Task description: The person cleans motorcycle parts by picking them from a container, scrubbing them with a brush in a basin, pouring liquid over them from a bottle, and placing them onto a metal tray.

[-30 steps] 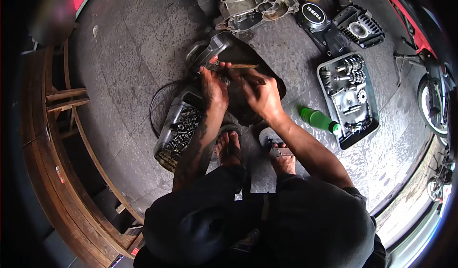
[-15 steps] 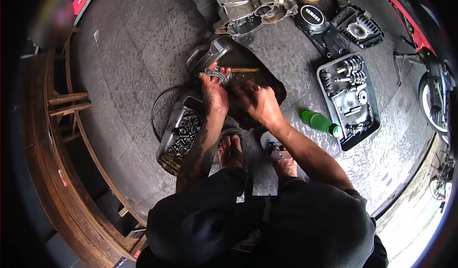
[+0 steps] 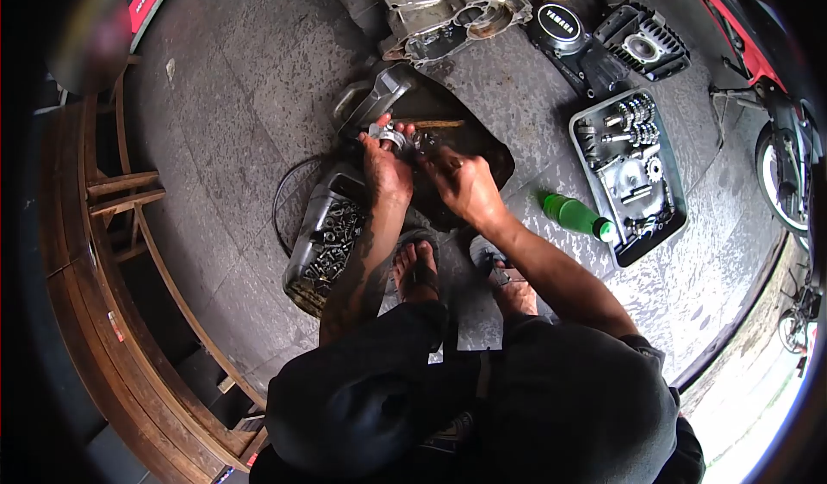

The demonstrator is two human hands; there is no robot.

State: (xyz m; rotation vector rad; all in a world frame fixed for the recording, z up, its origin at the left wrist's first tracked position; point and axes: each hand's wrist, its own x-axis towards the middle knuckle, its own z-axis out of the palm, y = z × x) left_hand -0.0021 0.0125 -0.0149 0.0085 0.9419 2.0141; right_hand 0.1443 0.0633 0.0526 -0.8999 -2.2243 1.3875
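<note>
My left hand [image 3: 389,167] is closed, palm up, around a small silvery metal engine part [image 3: 392,136] with a rounded shape; its exact kind does not show. My right hand [image 3: 468,183] is beside it with the fingers curled in, and what they hold, if anything, is hidden. Both hands are over a dark pan [image 3: 493,144] on the floor. Inside the pan lies a thin wooden stick or handle [image 3: 439,124], just beyond my fingers. A small shiny piece [image 3: 422,139] shows between the two hands.
Left of my feet sits a tray [image 3: 301,264] of bolts. On the right are a green bottle [image 3: 573,215] and a tray [image 3: 579,152] of gears and shafts. Engine casings [image 3: 431,10], a Yamaha cover [image 3: 560,26] and a finned cylinder part [image 3: 642,46] lie ahead. A wooden bench [image 3: 86,312] stands left.
The metal part in my left hand has turned a little and looks brighter. My right hand stays close by, its fingers slightly shifted. The whole view has shifted slightly.
</note>
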